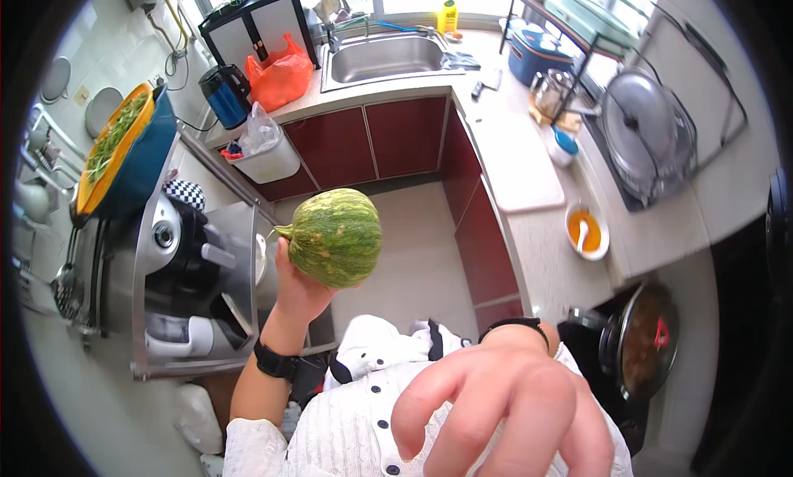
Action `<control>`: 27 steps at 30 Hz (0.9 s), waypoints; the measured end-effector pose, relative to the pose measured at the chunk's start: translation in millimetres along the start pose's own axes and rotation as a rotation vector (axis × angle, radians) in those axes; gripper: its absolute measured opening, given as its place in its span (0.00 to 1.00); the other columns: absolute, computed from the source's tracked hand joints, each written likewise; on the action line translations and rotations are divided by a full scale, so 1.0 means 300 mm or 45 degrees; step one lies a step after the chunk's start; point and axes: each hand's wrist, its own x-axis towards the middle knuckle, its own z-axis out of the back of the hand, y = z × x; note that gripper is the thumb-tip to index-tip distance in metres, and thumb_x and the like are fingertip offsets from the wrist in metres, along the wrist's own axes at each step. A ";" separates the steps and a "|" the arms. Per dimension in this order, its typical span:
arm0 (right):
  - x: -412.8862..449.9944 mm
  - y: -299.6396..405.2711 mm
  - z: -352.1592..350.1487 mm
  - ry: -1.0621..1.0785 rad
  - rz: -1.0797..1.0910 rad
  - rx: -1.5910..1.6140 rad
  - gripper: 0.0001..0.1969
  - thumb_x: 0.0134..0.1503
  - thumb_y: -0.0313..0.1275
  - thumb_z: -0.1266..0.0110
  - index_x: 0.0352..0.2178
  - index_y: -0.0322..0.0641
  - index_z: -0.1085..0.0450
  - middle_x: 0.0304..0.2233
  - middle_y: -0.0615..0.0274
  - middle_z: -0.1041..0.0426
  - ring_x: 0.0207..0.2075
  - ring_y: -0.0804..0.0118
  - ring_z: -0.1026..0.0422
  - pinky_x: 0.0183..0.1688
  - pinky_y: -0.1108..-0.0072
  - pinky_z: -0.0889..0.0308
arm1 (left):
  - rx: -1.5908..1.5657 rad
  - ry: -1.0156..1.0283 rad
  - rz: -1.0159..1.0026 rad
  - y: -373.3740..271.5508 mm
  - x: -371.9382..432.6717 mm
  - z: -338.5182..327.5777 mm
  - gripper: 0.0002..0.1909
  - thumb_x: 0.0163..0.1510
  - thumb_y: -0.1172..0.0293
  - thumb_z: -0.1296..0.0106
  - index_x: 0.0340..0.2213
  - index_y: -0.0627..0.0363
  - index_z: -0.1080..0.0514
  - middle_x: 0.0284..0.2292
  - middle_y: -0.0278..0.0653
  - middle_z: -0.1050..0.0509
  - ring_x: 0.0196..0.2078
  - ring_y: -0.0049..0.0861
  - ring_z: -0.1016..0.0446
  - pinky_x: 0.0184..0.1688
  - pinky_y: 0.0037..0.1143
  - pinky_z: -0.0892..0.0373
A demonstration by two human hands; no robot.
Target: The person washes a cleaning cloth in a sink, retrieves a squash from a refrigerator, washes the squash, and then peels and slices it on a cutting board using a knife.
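Note:
A mottled green pumpkin [336,238] with a short stem rests in my left hand [302,291], held up over the floor in front of me. The fingers go under it and the thumb lies beside the stem. A black watch is on that wrist. My right hand [505,409] is raised close to the camera, before my white buttoned shirt. Its fingers are spread and bent, and nothing shows in them. A dark band circles the right wrist.
Ahead is a steel sink [387,61]; left of it stand a red plastic bag [280,74] and a blue kettle [224,96]. Along the right counter are a white cutting board [520,161], a bowl of orange sauce [585,232] and a lidded pan [647,344]. A metal shelf [238,229] flanks me on the left.

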 end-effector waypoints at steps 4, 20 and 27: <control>0.059 -0.156 0.339 0.170 -0.067 -0.013 0.27 0.43 0.08 0.58 0.35 0.56 0.27 0.21 0.60 0.33 0.19 0.70 0.39 0.21 0.80 0.45 | -0.027 -0.054 -0.010 -0.075 0.325 0.112 0.40 0.49 0.32 0.67 0.54 0.48 0.44 0.49 0.45 0.35 0.46 0.41 0.31 0.31 0.38 0.28; 0.251 -0.152 1.505 -0.223 -1.444 -1.134 0.08 0.50 0.19 0.52 0.33 0.34 0.29 0.34 0.61 0.29 0.34 0.71 0.30 0.37 0.82 0.35 | -0.021 0.382 0.640 -0.179 1.734 0.185 0.39 0.50 0.35 0.63 0.54 0.51 0.44 0.49 0.47 0.36 0.45 0.43 0.30 0.32 0.39 0.25; -0.038 -0.209 2.237 -1.093 -1.871 -1.261 0.15 0.53 0.29 0.49 0.42 0.37 0.35 0.37 0.62 0.31 0.39 0.74 0.32 0.40 0.80 0.35 | 0.138 0.400 0.539 -0.191 2.087 0.225 0.40 0.51 0.36 0.63 0.56 0.51 0.47 0.54 0.41 0.40 0.56 0.35 0.40 0.55 0.37 0.42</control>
